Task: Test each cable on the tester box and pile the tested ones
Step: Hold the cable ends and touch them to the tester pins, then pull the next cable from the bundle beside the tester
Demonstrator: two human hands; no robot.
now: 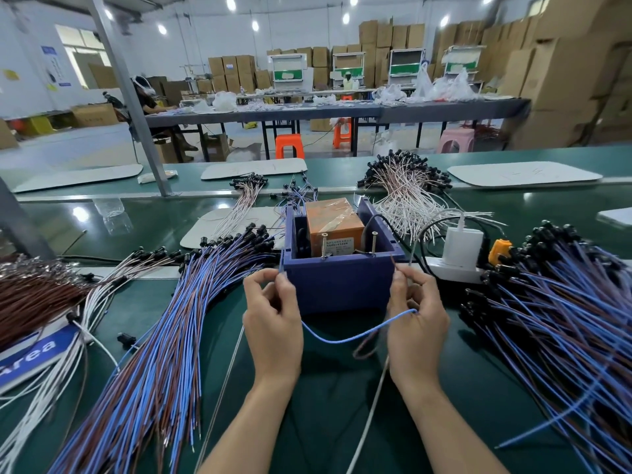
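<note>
Cable pile on my left [160,336], blue and brown, fans across the green desk [325,405]. A second cable pile [554,323] lies on the right. The blue tester box [338,285] stands between them, open-topped, with an orange unit [333,220] inside. Both forearms come up from the bottom edge, wrists straight, fingers curled. My left hand [273,319] pinches one cable end at the box's front left corner. My right hand [417,319] pinches the other end at the front right corner. The held cable [342,340] sags in a loop between both hands, just in front of the box.
</note>
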